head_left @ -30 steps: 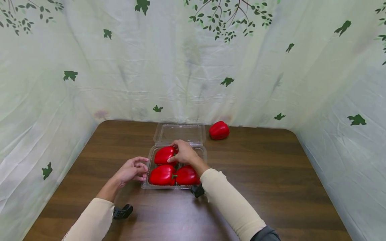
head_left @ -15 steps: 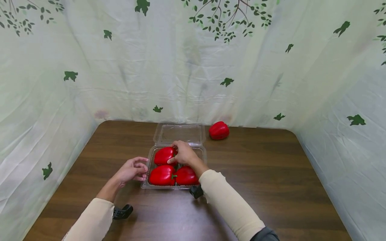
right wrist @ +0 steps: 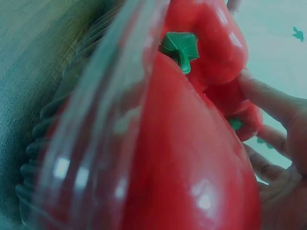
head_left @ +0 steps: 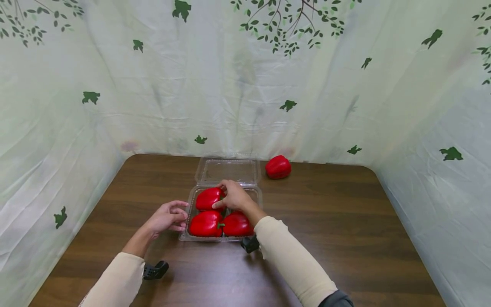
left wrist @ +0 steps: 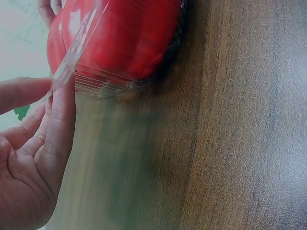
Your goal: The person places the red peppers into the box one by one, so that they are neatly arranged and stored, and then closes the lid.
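Three red bell peppers sit in a hinged clear plastic container (head_left: 207,239) on the table. My right hand (head_left: 235,196) grips the back-left pepper (head_left: 209,198) by its stem end, thumb in front and fingers behind. Along the near side lie the front-left pepper (head_left: 205,224) and the front-right pepper (head_left: 237,224), the latter partly under my right wrist. At the container's left side, my left hand (head_left: 166,217) pinches the rim (left wrist: 72,57) between thumb and fingers, as the left wrist view shows. A green stem (right wrist: 180,50) shows up close in the right wrist view.
The container's clear lid (head_left: 229,170) lies folded back toward the curtain. Another red bell pepper (head_left: 278,166) rests on the wooden table (head_left: 326,221) to the right of that lid. A leaf-printed curtain (head_left: 245,94) hangs around the table's back and sides.
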Motion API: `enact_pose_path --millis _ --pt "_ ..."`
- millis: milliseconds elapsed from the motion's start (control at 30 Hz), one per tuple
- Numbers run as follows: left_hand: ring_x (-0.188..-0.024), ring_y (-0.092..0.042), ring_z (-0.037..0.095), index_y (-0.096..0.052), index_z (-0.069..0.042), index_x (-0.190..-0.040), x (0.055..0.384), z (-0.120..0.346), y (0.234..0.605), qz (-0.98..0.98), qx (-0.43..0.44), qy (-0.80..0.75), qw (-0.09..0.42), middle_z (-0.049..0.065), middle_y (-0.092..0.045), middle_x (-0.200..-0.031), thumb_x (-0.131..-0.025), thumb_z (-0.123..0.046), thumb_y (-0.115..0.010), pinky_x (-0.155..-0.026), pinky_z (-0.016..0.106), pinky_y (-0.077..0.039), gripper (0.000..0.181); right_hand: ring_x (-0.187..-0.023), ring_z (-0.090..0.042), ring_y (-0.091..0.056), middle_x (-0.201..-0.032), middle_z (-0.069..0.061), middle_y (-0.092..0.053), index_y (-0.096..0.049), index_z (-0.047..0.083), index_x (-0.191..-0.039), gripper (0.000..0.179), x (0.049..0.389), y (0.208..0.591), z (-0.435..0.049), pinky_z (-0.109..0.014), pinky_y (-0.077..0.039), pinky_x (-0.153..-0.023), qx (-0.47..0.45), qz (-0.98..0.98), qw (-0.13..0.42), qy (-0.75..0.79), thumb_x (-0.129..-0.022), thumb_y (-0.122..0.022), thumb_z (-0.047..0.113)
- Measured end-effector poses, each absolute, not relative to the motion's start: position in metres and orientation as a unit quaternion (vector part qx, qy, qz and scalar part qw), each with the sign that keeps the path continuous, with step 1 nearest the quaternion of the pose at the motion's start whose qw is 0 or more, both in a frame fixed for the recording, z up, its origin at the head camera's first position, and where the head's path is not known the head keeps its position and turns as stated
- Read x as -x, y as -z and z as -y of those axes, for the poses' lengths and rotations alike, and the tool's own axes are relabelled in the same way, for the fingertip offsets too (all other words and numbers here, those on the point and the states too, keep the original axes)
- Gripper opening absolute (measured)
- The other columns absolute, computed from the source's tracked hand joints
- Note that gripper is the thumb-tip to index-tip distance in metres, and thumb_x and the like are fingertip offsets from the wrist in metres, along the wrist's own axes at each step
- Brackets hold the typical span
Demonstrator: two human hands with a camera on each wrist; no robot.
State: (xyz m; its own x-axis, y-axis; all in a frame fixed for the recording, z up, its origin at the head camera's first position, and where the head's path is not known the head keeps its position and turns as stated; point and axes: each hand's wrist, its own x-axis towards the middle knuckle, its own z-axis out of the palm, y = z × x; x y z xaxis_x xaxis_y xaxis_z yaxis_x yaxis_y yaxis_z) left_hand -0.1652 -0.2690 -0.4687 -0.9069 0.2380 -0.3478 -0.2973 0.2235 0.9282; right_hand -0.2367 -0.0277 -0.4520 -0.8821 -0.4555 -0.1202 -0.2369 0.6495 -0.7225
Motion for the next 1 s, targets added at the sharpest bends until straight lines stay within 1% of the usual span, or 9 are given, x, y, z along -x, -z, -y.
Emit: enact_pose_path --millis 167,300,467,767,1000 --pt "-0.07 -0.062 0.019 -0.036 0.009 -0.135 0.1654 0.2698 0.4688 -0.754 0.024 -0.621 0.215 0.009 -0.061 -0.09 -0.095 0.001 -0.052 -0.068 0.034 -0.059 0.043 -0.102 -0.019 -0.057 -0.115 -0.006 -0.062 -0.057 0.008 -0.126 0.057 0.2362 0.4501 0.0275 -0.028 -0.05 -0.084 0.193 -0.897 0.152 0.367 -0.077 -0.082 0.024" --pt "-0.071 -0.062 0.019 -0.035 0.009 -0.135 0.1653 0.2703 0.4679 -0.756 0.022 -0.618 0.214 0.008 -0.061 -0.09 -0.096 0.0 -0.052 -0.068 0.034 -0.059 0.044 -0.104 -0.019 -0.056 -0.116 -0.007 -0.061 -0.058 0.007 -0.127 0.058 0.2358 0.4498 0.0286 -0.028 -0.05 -0.086 0.2 -0.905 0.142 0.348 -0.077 -0.081 0.025" --pt "-0.07 -0.062 0.018 -0.035 0.009 -0.135 0.1649 0.2697 0.467 -0.755 0.023 -0.619 0.214 0.008 -0.061 -0.09 -0.096 0.0 -0.052 -0.068 0.034 -0.059 0.044 -0.105 -0.02 -0.054 -0.115 -0.008 -0.059 -0.06 0.006 -0.126 0.057 0.2351 0.449 0.0299 -0.029 -0.049 -0.088 0.21 -0.912 0.128 0.33 -0.077 -0.082 0.025" --pt "-0.07 -0.062 0.019 -0.035 0.01 -0.135 0.1644 0.2688 0.4655 -0.754 0.02 -0.621 0.215 0.009 -0.061 -0.09 -0.095 0.002 -0.052 -0.067 0.034 -0.059 0.044 -0.104 -0.019 -0.054 -0.113 -0.007 -0.059 -0.061 0.007 -0.124 0.056 0.2347 0.4493 0.0293 -0.029 -0.049 -0.088 0.209 -0.913 0.121 0.328 -0.075 -0.083 0.025" --pt "-0.07 -0.062 0.019 -0.036 0.009 -0.134 0.1646 0.2689 0.467 -0.757 0.023 -0.617 0.213 0.009 -0.062 -0.09 -0.095 0.001 -0.052 -0.068 0.033 -0.059 0.043 -0.1 -0.02 -0.058 -0.111 -0.006 -0.064 -0.065 0.007 -0.119 0.052 0.2353 0.4492 0.0294 -0.029 -0.05 -0.087 0.195 -0.915 0.117 0.333 -0.074 -0.084 0.022"
